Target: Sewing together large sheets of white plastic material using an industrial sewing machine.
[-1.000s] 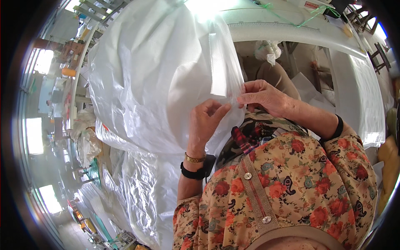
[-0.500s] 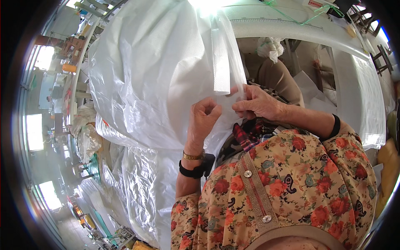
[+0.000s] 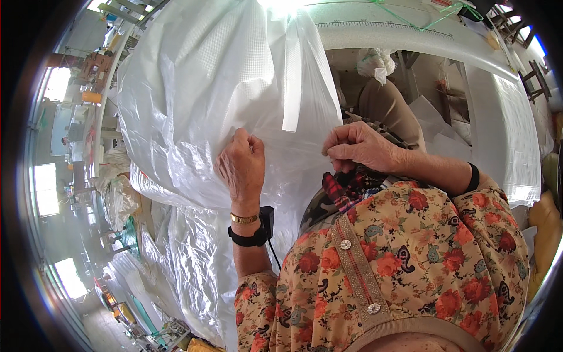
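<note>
A large translucent white plastic sheet (image 3: 193, 117) with a fine woven-looking grid spreads in folds before me. My left hand (image 3: 241, 169) is closed in a fist, gathering the sheet left of the middle. At the sheet's right edge my right hand (image 3: 363, 146) is closed, thumb and fingertips pinching the plastic. Between and above the hands hangs a narrow white strip (image 3: 291, 88), its lower end loose. The sheet stretches between my two hands. A watch and a black band with a small dark device sit on my left wrist.
A white table edge with a ruler scale (image 3: 381, 26) and a roll-like white sheet run across the far right. Crumpled clear plastic (image 3: 196, 264) lies at lower left. A stool (image 3: 535, 82) and a tied white bag (image 3: 375, 63) are to the right.
My left hand has moved left, away from the right hand, drawing the plastic wider. The hanging strip has shifted slightly left. My right hand stays nearly in place.
</note>
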The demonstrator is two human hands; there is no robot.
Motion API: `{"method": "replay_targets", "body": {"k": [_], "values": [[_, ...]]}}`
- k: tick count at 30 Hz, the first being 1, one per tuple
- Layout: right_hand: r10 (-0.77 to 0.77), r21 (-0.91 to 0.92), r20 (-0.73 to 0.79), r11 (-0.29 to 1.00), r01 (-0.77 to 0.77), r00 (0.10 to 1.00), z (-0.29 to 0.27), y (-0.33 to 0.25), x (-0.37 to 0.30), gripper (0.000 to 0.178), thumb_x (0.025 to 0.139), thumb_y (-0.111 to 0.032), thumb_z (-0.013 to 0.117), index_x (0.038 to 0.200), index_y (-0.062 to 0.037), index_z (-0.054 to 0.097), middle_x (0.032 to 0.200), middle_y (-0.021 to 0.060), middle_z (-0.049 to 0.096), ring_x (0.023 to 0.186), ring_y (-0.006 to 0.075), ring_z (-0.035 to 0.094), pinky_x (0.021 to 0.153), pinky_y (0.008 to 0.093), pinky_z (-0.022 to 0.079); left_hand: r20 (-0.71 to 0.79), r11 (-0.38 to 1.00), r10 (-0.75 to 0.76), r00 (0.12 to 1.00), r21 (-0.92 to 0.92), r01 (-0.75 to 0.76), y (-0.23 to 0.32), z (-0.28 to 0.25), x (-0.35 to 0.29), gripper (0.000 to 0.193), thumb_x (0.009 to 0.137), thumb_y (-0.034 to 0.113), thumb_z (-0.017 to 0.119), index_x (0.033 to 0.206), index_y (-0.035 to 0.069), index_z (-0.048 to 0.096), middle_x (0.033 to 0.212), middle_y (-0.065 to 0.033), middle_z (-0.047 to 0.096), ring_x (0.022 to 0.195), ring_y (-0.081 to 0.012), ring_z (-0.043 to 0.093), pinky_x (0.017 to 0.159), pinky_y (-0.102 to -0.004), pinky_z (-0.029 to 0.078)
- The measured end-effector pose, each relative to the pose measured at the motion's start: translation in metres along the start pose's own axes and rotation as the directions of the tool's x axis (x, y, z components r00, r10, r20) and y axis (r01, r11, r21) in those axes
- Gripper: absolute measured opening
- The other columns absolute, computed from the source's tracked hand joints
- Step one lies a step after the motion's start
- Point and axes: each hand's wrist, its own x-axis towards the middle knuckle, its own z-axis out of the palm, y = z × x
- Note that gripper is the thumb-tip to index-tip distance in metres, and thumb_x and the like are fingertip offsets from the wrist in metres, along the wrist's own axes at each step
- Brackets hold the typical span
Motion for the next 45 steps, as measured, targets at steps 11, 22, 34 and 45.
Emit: {"method": "replay_targets", "body": {"k": [11, 22, 34, 45], "values": [[-0.324, -0.301, 0.018, 0.900, 0.315, 0.946, 0.021, -0.036, -0.015, 0.015, 0.092, -0.013, 0.057, 0.095, 0.0018, 0.060, 0.077, 0.0017, 0.064, 0.069, 0.0067, 0.053, 0.065, 0.0233, 0.046, 0.155, 0.990, 0.124, 0.980, 0.049, -0.133, 0.032, -0.031, 0.002, 0.010, 0.085, 0.012, 0.064, 0.082, 0.004, 0.060, 0.068, -0.0135, 0.060, 0.058, -0.0317, 0.057, 0.054, -0.0392, 0.043], [-0.365, -0.635, 0.058, 0.705, 0.317, 0.929, 0.041, -0.046, -0.008, 0.013, 0.091, -0.014, 0.061, 0.090, -0.0016, 0.056, 0.067, 0.0142, 0.062, 0.063, 0.0296, 0.064, 0.061, 0.0363, 0.050, 0.447, 0.289, 0.020, 0.895, -0.859, 0.422, 0.057, -0.004, 0.015, 0.015, 0.095, 0.012, 0.061, 0.090, -0.001, 0.065, 0.072, 0.0012, 0.062, 0.055, -0.0025, 0.048, 0.050, -0.0185, 0.039], [-0.376, -0.899, 0.263, 0.238, 0.367, 0.889, 0.041, -0.044, -0.002, 0.021, 0.086, -0.022, 0.064, 0.086, -0.0048, 0.053, 0.062, 0.0129, 0.058, 0.059, 0.0338, 0.063, 0.052, 0.0427, 0.049, 0.429, 0.198, 0.088, 0.899, -0.892, 0.406, 0.062, 0.005, 0.012, 0.017, 0.095, 0.009, 0.059, 0.083, -0.002, 0.057, 0.065, -0.0002, 0.060, 0.065, -0.0032, 0.053, 0.057, -0.0207, 0.044], [-0.424, -0.889, 0.360, 0.113, 0.443, 0.831, 0.028, -0.049, -0.011, 0.018, 0.087, -0.016, 0.062, 0.090, -0.0016, 0.052, 0.067, 0.0101, 0.058, 0.061, 0.0310, 0.064, 0.054, 0.0419, 0.049, 0.414, 0.194, 0.025, 0.910, -0.895, 0.402, 0.058, 0.005, 0.013, 0.016, 0.096, 0.014, 0.061, 0.087, 0.000, 0.058, 0.065, -0.0034, 0.064, 0.057, -0.0057, 0.057, 0.053, -0.0194, 0.044]]}}
